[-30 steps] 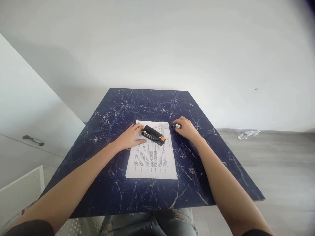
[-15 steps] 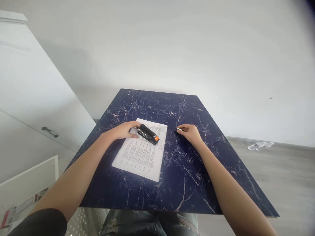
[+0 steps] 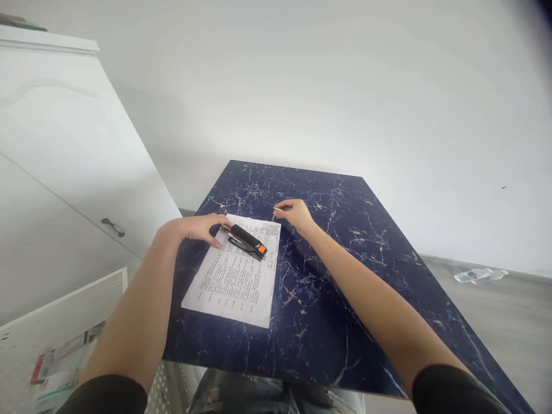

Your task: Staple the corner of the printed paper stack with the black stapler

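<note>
Head view: the right hand [image 3: 297, 214] pinches a thin pale sliver [image 3: 278, 209] between thumb and fingertips just beyond the sheet's far right corner; most of it is hidden by the fingers, so what it is cannot be told. The left hand [image 3: 200, 227] is spread wide, thumb and fingers apart around the left end of a black stapler [image 3: 248, 238]; how firmly they touch it is hard to make out. The stapler lies slantwise on the printed paper [image 3: 228, 287], its orange tab toward the right. The print is too small to read, and whether one sheet or several lie there is unclear.

Beneath is a dark blue tabletop [image 3: 310, 322], marble-patterned with pale branching veins, its near right corner cut off. At lower left, a white open container [image 3: 64, 297] with a flat rim holds red-and-white packets [image 3: 64, 351], partly covered by the left forearm. Ripped denim [image 3: 267, 397] shows below the table edge. Beside it all stands a smooth white cabinet [image 3: 56, 132] with a dark handle [image 3: 112, 226]; objects on top [image 3: 21, 23] are cropped. Clear crumpled plastic [image 3: 480, 276] lies on the grey floor [image 3: 452, 322] by the plain wall [image 3: 302, 86].
</note>
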Demonstrator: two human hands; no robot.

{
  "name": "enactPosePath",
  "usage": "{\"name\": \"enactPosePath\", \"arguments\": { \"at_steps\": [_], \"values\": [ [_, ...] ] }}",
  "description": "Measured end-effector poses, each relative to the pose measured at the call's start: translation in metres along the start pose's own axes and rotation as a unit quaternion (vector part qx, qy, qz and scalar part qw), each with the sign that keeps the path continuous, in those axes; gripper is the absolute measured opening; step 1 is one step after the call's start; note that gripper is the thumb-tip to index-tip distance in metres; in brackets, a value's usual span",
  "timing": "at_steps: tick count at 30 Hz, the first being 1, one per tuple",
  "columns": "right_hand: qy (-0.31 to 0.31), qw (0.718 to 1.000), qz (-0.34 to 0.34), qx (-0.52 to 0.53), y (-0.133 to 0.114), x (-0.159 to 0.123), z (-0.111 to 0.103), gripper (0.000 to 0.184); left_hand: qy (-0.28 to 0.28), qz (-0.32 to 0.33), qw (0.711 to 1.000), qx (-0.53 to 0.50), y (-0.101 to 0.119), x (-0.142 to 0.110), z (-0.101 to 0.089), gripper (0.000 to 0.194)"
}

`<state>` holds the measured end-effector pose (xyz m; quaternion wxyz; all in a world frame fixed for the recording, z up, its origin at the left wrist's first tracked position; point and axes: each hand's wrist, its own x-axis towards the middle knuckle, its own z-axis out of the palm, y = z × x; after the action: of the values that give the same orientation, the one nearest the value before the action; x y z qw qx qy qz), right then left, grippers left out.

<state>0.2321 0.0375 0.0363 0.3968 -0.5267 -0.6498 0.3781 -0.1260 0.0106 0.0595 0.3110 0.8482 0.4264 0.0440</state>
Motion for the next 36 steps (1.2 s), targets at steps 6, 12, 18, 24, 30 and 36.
{"name": "enactPosePath", "arguments": {
  "at_steps": [6, 12, 18, 24, 30, 36],
  "values": [
    [-0.060, 0.995, -0.048, -0.066, -0.040, 0.082, 0.103, 0.015, 0.211, 0.036, 0.957, -0.194, -0.026, -0.003, 0.010, 0.043],
    [-0.094, 0.989, -0.065, -0.096, -0.042, 0.103, 0.139, 0.014, 0.280, 0.031, 0.936, -0.212, -0.040, 0.016, 0.028, 0.043],
    [-0.064, 0.993, -0.056, -0.087, -0.042, 0.093, 0.118, 0.008, 0.285, 0.040, 0.933, -0.214, -0.040, 0.016, 0.027, 0.040],
    [-0.076, 0.996, -0.041, -0.038, -0.064, 0.060, 0.096, 0.015, 0.326, 0.080, 0.891, -0.307, -0.028, 0.021, 0.031, 0.036],
    [-0.065, 0.996, -0.015, 0.055, -0.089, 0.035, 0.101, 0.039, 0.378, 0.127, 0.843, -0.362, 0.001, 0.047, 0.041, 0.055],
    [-0.053, 0.997, 0.001, 0.061, -0.085, 0.034, 0.110, 0.040, 0.428, 0.106, 0.834, -0.332, 0.005, 0.052, 0.047, 0.048]
  ]
}}
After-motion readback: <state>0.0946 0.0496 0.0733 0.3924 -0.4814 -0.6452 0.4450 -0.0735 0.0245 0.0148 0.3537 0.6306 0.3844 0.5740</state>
